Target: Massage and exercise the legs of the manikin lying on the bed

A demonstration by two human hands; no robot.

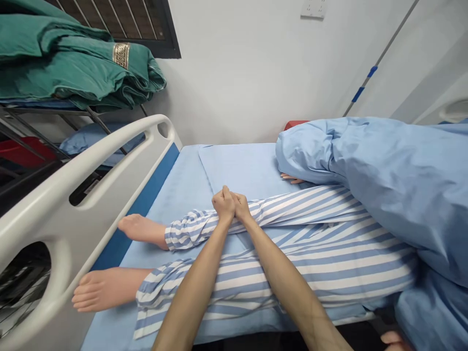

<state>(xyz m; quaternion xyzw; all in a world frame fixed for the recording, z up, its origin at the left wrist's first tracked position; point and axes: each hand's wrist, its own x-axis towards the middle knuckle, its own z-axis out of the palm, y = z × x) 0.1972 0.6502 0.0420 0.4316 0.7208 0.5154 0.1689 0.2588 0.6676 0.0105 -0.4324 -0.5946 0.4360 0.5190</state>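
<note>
Head view: the person's left hand [222,204] and right hand [241,206] sit side by side at the centre of the frame, both curled closed over the farther leg [292,210] of a patient mannequin, through its blue-and-white striped pyjama trousers. The fingertips curve out of sight behind the leg, so how firmly they grip cannot be told. The mannequin lies with its bare feet toward 9 o'clock, the farther foot [142,230] and nearer foot [104,291] both resting on the pale blue bed sheet [234,165]. A light blue quilt [383,190] hides its body from 3 o'clock, with a mannequin hand [292,179] just showing at the quilt's edge. At 4 to 5 o'clock, a partial hand [393,339] is cut off by the frame, and whose it is cannot be told. A white bed rail [73,195] runs along the 9 o'clock side, and folded green cloths [73,66] lie on a metal rack [44,111] at 10 o'clock.
</note>
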